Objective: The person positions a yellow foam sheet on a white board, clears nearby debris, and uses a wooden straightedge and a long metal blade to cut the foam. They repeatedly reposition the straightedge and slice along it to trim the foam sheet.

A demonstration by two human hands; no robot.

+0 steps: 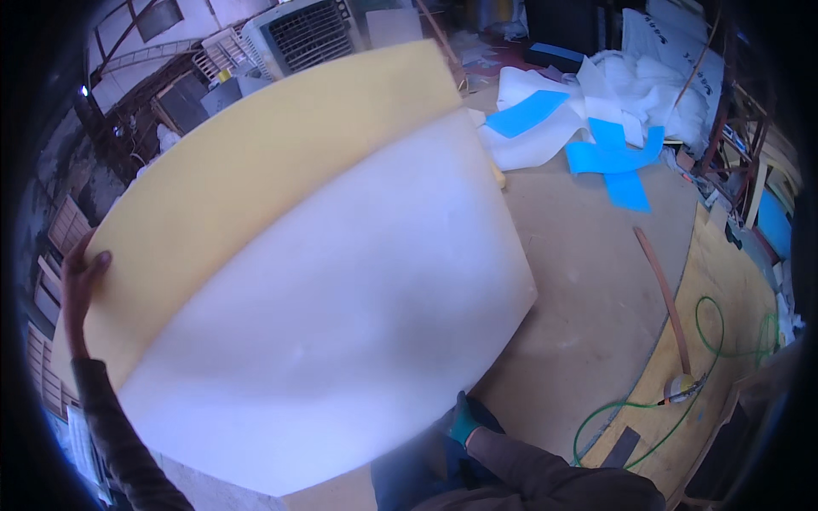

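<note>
A large white sheet (341, 298), foam by its look, fills the middle of the view, tilted and slightly blurred. A broad yellow foam sheet (290, 149) lies against its far side and reaches the left edge. My bare left hand (83, 268) is closed round the yellow sheet's left edge, thumb on the face toward me. At the near right edge of the white sheet, my right hand (464, 420), in a green glove, pinches the rim with its thumb up. The fingers beneath that rim are hidden.
A brown work surface (579, 289) extends to the right, with a wooden strip (663, 294), a green hose (588, 426) and a spray gun with a cup (682, 389). Blue strips (618, 162) and white sheet pieces (537, 140) lie at the back. An air cooler (311, 38) stands behind.
</note>
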